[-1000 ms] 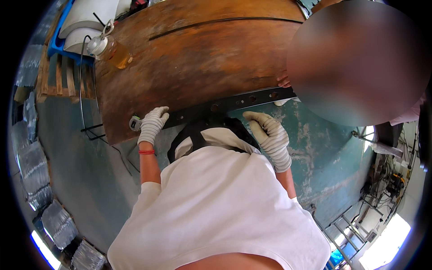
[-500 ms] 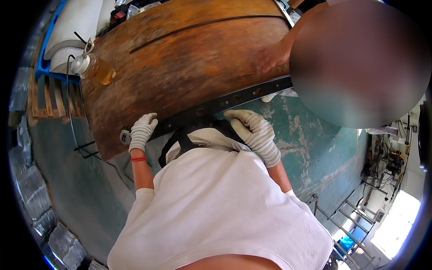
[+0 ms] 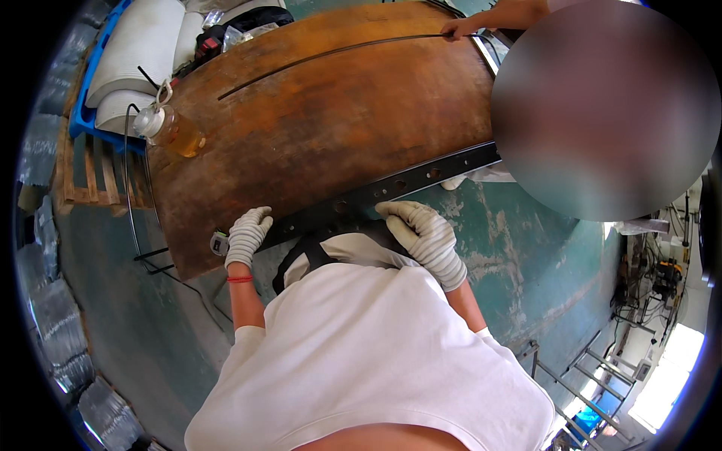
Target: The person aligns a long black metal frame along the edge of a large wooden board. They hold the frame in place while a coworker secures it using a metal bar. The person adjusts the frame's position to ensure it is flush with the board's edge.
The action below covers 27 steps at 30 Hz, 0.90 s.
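Note:
A long black metal bar (image 3: 361, 192) with holes lies along the near edge of the brown table (image 3: 323, 113). My left hand (image 3: 248, 237), in a white knit glove, rests at the bar's left end with its fingers loosely apart. Just left of it sits a tape measure (image 3: 219, 243). My right hand (image 3: 427, 237), gloved too, is at the bar's near edge, fingers pointing left and the thumb apart; neither hand visibly grips anything. Across the table, a co-worker's bare hand (image 3: 459, 29) holds the end of a thin dark rod (image 3: 338, 49).
A jar of amber liquid (image 3: 179, 134) stands at the table's left edge. Beyond it are white rolls (image 3: 135, 56) in a blue tray above a wooden pallet (image 3: 94, 177). A metal rack (image 3: 594, 376) stands at the lower right on the green floor (image 3: 519, 255).
The co-worker's hand has moved from the table's right middle to the far edge and taken hold of the rod's end. My hands keep their places at the bar; the view has shifted slightly.

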### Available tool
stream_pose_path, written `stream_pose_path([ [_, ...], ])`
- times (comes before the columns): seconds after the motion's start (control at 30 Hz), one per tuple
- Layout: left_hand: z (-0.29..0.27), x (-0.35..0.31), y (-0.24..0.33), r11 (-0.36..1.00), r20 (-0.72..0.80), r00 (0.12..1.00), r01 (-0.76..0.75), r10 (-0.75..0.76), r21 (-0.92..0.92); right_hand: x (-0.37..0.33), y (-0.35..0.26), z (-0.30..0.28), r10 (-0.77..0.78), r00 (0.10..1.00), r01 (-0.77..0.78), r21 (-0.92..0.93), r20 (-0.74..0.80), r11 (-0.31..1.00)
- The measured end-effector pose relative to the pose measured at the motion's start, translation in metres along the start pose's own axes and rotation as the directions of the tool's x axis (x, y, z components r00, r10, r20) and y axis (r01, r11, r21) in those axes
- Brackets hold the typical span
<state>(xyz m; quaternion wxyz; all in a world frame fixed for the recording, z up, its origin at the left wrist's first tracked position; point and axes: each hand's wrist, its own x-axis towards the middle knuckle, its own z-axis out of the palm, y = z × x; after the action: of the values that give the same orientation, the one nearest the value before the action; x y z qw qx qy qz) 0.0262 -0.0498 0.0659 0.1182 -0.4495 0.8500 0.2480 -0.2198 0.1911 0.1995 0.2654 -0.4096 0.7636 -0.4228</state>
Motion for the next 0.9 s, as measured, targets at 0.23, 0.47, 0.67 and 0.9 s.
stream_pose_path([
  [0.23,0.0,0.001,-0.003,0.998,0.011,1.0,0.006,-0.005,-0.063,0.001,0.0,0.001,-0.001,1.0,0.001,0.036,-0.006,0.999],
  [0.47,-0.007,-0.004,0.016,0.998,0.001,0.998,-0.066,0.066,-0.004,0.0,0.001,-0.001,-0.011,1.0,0.011,0.018,-0.004,1.0],
  [0.67,-0.008,-0.01,0.034,0.995,0.156,0.984,-0.082,0.09,-0.063,-0.002,0.0,0.0,-0.004,1.0,0.004,0.031,-0.003,1.0],
  [0.9,-0.002,-0.012,0.032,0.988,0.144,0.977,-0.154,0.155,-0.019,-0.001,0.006,0.001,-0.056,0.998,0.057,-0.04,0.015,0.998],
])
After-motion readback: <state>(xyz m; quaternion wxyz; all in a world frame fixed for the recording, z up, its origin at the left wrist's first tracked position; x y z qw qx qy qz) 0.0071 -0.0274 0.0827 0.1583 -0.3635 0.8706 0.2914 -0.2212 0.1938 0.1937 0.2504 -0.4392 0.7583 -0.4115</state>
